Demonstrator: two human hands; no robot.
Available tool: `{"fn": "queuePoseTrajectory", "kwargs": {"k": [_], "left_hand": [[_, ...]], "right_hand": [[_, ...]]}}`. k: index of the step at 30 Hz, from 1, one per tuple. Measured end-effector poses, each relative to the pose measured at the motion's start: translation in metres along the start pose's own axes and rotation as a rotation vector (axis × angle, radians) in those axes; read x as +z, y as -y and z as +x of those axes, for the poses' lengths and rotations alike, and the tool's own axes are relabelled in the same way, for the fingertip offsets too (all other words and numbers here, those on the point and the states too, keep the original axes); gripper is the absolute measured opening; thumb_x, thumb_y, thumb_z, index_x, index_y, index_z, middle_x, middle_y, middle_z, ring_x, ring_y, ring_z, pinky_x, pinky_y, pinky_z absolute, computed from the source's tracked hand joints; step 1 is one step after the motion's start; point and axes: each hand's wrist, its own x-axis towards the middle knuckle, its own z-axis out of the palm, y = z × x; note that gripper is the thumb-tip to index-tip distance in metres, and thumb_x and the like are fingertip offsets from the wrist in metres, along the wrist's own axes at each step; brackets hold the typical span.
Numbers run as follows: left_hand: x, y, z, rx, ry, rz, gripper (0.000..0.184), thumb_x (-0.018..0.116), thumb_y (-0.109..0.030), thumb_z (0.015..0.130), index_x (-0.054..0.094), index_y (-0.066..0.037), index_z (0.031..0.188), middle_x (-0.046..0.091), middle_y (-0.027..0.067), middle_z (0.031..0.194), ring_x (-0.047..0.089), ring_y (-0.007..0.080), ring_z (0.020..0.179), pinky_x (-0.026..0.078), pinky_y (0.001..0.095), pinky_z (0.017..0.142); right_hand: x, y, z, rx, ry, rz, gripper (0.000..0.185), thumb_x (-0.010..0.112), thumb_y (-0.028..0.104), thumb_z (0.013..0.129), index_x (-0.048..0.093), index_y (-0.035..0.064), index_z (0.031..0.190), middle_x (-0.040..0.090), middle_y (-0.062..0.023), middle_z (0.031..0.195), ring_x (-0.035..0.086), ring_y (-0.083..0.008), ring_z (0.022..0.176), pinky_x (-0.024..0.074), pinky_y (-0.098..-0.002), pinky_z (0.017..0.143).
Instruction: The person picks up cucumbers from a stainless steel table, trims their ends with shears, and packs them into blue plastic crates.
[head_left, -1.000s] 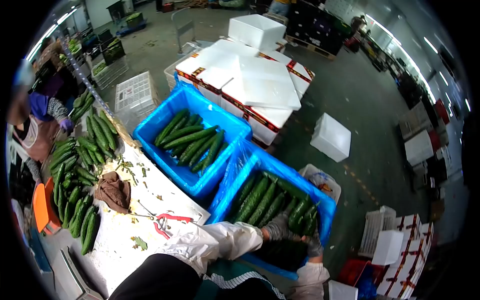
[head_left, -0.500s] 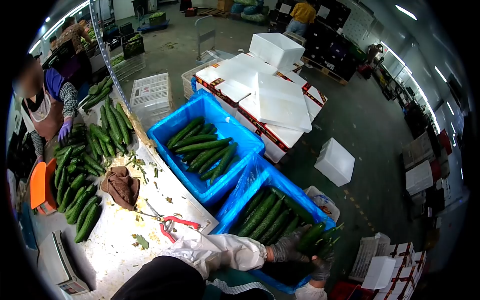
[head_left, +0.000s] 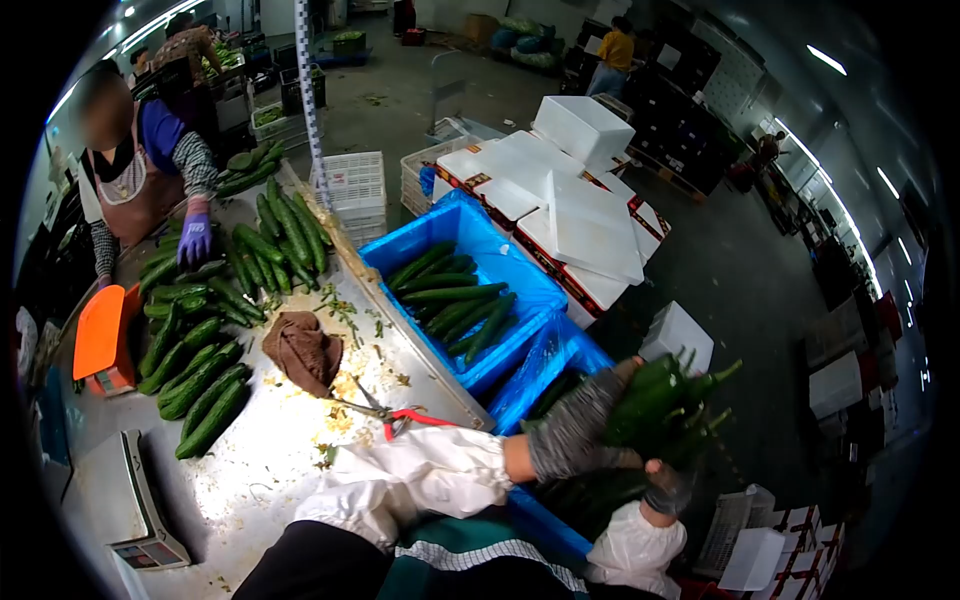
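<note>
My gloved left hand [head_left: 580, 425] is wrapped round a bunch of cucumbers [head_left: 655, 405], raised above a lined blue crate [head_left: 570, 350]. Their stems point to the right and are blurred by motion. Below the bunch, my gloved right hand [head_left: 668, 488] is closed against its lower side; its fingertips are partly hidden. More cucumbers lie in the crate under my hands, mostly covered by my arms. To the left, red-handled shears [head_left: 405, 418] rest on the table [head_left: 265, 455], partly behind my left sleeve, with a brown cloth [head_left: 303, 352] beside them.
Another blue crate [head_left: 545, 300] holds cucumbers. Across the table, a co-worker's purple-gloved hand [head_left: 195, 238] touches piled cucumbers [head_left: 205, 385]. A scale [head_left: 145, 510] and an orange-topped box [head_left: 105, 340] stand left. White foam boxes [head_left: 595, 225] are stacked beyond the crates.
Both hands have raised the cucumbers up out of the near crate. The camera view has shifted, so the table and crates appear further right.
</note>
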Motion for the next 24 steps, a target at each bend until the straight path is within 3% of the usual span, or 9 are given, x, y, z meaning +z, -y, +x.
{"fn": "queuePoseTrajectory", "kwargs": {"k": [2,5,7,10,11,15,17,20,24], "left_hand": [[-0.036,-0.019,-0.017,0.082,-0.102,0.177,0.099,0.075,-0.036,0.06,0.02,0.004,0.131,0.035,0.0248,0.125,0.036,0.0366,0.116,0.03,0.0382,0.097],[-0.096,-0.055,-0.048,0.02,-0.12,0.365,0.096,0.074,-0.037,0.061,0.021,0.005,0.13,0.035,0.0249,0.124,0.037,0.038,0.115,0.031,0.0386,0.096],[-0.132,-0.068,-0.076,-0.099,-0.144,0.347,0.095,0.074,-0.037,0.061,0.022,0.005,0.129,0.036,0.0245,0.123,0.037,0.0379,0.114,0.03,0.038,0.097],[-0.181,-0.075,-0.122,-0.266,-0.214,-0.014,0.093,0.078,-0.026,0.057,0.026,0.002,0.129,0.042,0.0164,0.122,0.039,0.0239,0.114,0.03,0.0336,0.097],[-0.205,-0.07,-0.141,-0.334,-0.186,0.12,0.09,0.079,-0.019,0.057,0.028,0.001,0.129,0.045,0.0127,0.119,0.042,0.0204,0.109,0.034,0.0322,0.094],[-0.261,-0.081,-0.21,-0.742,-0.232,0.099,0.083,0.081,-0.022,0.057,0.036,0.001,0.122,0.054,0.0099,0.11,0.05,0.0185,0.099,0.04,0.0302,0.088],[-0.283,-0.076,-0.246,-1.012,-0.203,0.155,0.084,0.081,-0.014,0.056,0.035,-0.001,0.125,0.054,0.0099,0.109,0.05,0.0178,0.097,0.042,0.0308,0.084],[-0.297,-0.062,-0.295,-1.089,-0.21,0.133,0.089,0.082,-0.028,0.053,0.037,0.002,0.123,0.055,0.012,0.108,0.051,0.0195,0.098,0.039,0.0306,0.088],[-0.307,-0.037,-0.332,-1.07,-0.159,0.157,0.079,0.081,-0.029,0.057,0.043,0.0,0.12,0.055,0.0109,0.108,0.05,0.0192,0.099,0.038,0.0304,0.089]], "right_hand": [[0.033,0.012,0.005,-0.032,0.022,0.095,0.098,0.065,0.058,0.064,0.025,-0.0025,0.131,0.033,-0.0162,0.129,0.04,-0.0242,0.113,0.0342,-0.0326,0.092],[0.099,0.026,0.005,0.092,0.184,0.685,0.088,0.073,0.036,0.067,0.026,-0.0011,0.13,0.039,-0.0135,0.124,0.043,-0.0249,0.111,0.0354,-0.035,0.094],[0.151,0.034,-0.003,0.315,0.254,1.143,0.078,0.067,0.004,0.063,0.028,0.0031,0.13,0.042,-0.0111,0.122,0.044,-0.0246,0.11,0.038,-0.0346,0.092],[0.232,0.048,-0.023,0.559,0.395,1.393,0.057,0.062,0.007,0.072,0.038,0.0041,0.124,0.05,-0.0089,0.114,0.05,-0.0206,0.102,0.0417,-0.0324,0.088],[0.249,0.068,-0.028,0.51,0.396,1.371,0.051,0.061,0.008,0.076,0.04,0.0035,0.122,0.051,-0.0074,0.112,0.051,-0.0183,0.099,0.0431,-0.0311,0.085],[0.371,0.029,-0.08,1.019,0.505,1.396,0.037,0.067,0.017,0.073,0.053,0.0051,0.105,0.058,-0.0038,0.09,0.057,-0.0159,0.079,0.0485,-0.0276,0.072],[0.391,0.062,-0.097,1.019,0.518,1.513,0.037,0.069,0.018,0.071,0.054,0.0075,0.103,0.059,-0.004,0.086,0.058,-0.0176,0.074,0.0504,-0.0297,0.065],[0.422,0.06,-0.134,1.26,0.52,1.361,0.037,0.069,0.022,0.07,0.055,0.0087,0.101,0.059,-0.0052,0.083,0.057,-0.0193,0.067,0.0502,-0.0313,0.06],[0.456,0.038,-0.16,1.278,0.466,0.98,0.03,0.068,0.024,0.07,0.057,0.0111,0.095,0.059,-0.0058,0.079,0.057,-0.0209,0.065,0.0496,-0.0352,0.06]]}}
